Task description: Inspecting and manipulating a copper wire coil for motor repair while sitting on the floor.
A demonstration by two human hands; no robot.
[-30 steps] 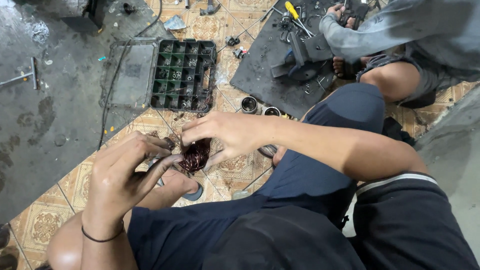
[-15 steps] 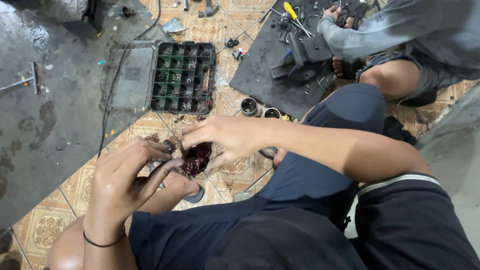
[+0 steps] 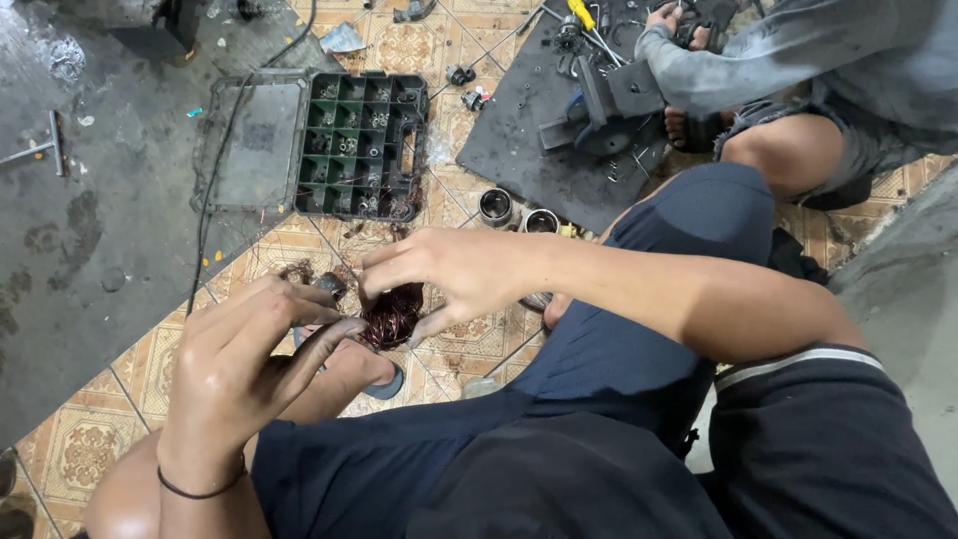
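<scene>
A coil of wire (image 3: 392, 314) is held between both hands above the tiled floor (image 3: 90, 439); a compartment case (image 3: 361, 145) lies beyond, a mat (image 3: 539, 150) to its right.

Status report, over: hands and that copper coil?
Left hand and right hand both pinching the copper coil. Parts case beyond, apart. Nothing blocking.

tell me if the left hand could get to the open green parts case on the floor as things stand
Probably yes: the left hand sits by the copper wire bundle, and the bare tiles up to the green parts case look unobstructed, though its fingers are busy at the bundle.

A floor workshop: open parts case (image 3: 344, 145), scattered tools, grimy tiles (image 3: 85, 444).
</scene>
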